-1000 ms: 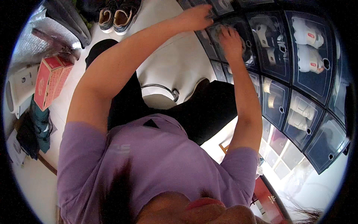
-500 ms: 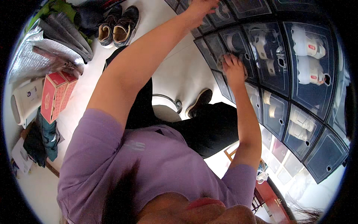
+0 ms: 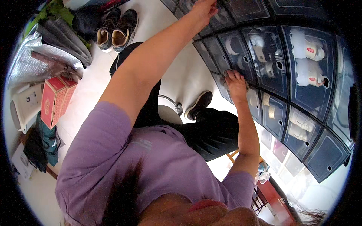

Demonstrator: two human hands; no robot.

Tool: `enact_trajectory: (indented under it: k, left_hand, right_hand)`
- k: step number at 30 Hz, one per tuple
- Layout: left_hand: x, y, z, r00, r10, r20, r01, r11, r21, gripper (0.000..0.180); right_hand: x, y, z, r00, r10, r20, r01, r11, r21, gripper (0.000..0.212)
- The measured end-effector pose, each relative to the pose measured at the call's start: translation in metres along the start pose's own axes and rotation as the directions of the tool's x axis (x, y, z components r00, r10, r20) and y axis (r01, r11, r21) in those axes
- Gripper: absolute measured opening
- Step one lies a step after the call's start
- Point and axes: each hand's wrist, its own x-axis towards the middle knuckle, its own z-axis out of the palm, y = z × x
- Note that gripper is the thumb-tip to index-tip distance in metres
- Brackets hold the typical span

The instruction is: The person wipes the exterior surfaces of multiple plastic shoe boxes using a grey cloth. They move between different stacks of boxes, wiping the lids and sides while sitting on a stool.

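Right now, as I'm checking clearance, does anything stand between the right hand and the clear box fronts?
Only the greyish cloth under the right hand lies between it and the clear box fronts; nothing else visible stands in the way.

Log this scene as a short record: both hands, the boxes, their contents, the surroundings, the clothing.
Left hand: fingers curled, by the upper shoe boxes; contact unclear
Right hand: holds a greyish cloth against the box fronts
Boxes: stacked, dark-framed, see-through fronts
Contents: white sneakers in one box
Left side: dark sneakers, red cardboard box
Clothing: purple T-shirt, black trousers
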Motion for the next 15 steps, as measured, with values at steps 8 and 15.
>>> enact_trajectory:
  k: [8,15]
  left_hand:
    - [-0.028,0.006,0.016,0.997,-0.006,0.076,0.024,0.971,-0.237,0.01]
    - [-0.023,0.014,0.0,0.995,-0.016,0.102,0.043,0.962,-0.269,0.015]
  right_hand:
    - [-0.005,0.002,0.007,0.999,0.039,0.025,-0.039,0.999,0.032,0.022]
    - [0.004,-0.002,0.003,0.999,0.004,0.043,-0.005,1.0,0.03,0.022]
